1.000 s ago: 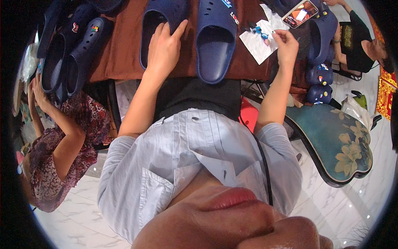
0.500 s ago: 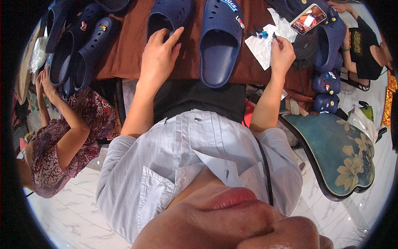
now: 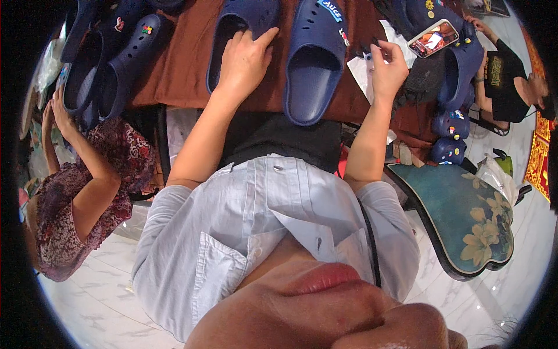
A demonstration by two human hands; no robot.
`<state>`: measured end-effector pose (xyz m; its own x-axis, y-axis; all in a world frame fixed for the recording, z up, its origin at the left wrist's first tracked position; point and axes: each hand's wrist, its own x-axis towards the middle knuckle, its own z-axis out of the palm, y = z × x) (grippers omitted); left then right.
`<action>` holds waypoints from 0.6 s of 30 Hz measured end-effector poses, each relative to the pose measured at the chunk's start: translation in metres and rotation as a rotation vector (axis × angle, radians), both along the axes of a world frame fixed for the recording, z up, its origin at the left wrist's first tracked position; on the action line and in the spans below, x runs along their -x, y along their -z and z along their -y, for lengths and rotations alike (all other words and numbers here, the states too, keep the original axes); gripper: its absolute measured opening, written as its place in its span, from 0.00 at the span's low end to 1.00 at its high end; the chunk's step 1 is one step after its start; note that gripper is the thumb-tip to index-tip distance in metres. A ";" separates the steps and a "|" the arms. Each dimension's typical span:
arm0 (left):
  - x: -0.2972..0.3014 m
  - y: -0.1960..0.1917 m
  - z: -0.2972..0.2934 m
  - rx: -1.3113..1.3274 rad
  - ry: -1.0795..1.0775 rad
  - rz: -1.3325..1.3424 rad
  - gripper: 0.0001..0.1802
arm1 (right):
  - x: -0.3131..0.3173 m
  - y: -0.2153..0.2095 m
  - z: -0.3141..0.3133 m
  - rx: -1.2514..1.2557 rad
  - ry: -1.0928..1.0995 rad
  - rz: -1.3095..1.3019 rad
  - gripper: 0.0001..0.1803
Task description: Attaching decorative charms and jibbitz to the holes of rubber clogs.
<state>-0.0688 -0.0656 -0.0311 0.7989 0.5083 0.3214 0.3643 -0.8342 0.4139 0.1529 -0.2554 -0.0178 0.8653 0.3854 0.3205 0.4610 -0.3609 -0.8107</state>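
Note:
Two navy clogs lie side by side, toes pointing away from me. At the left clog [image 3: 247,17], my left hand [image 3: 244,65] is closed on the edge of its upper; the index finger reaches to the right and the other fingertips are hidden in the opening. The right clog [image 3: 315,70] carries a light-blue name charm and a small red-and-white charm. My right hand [image 3: 388,68] pinches a small dark piece [image 3: 375,43], too small to name, above a crumpled white plastic bag [image 3: 361,75].
A brown cloth [image 3: 177,64] covers the table. More navy clogs [image 3: 136,61] stand at the left; others [image 3: 459,72] are at the right beside a lit phone [image 3: 434,38]. One person [image 3: 87,198] sits left, another [image 3: 505,81] far right. A teal floral chair back [image 3: 459,215] is near.
My right hand has shifted left with the small dark piece. My left hand has moved right and slightly up at the left clog. Both clogs appear a little farther right.

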 end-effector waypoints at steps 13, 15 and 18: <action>0.000 -0.008 0.004 -0.003 0.033 0.072 0.30 | 0.003 -0.016 -0.093 0.141 -0.521 0.685 0.07; 0.001 -0.009 0.004 -0.012 0.036 0.045 0.34 | 0.002 -0.015 -0.093 0.163 -0.539 0.693 0.07; 0.002 -0.007 0.003 0.003 0.043 0.049 0.38 | 0.002 -0.014 -0.092 0.198 -0.566 0.684 0.08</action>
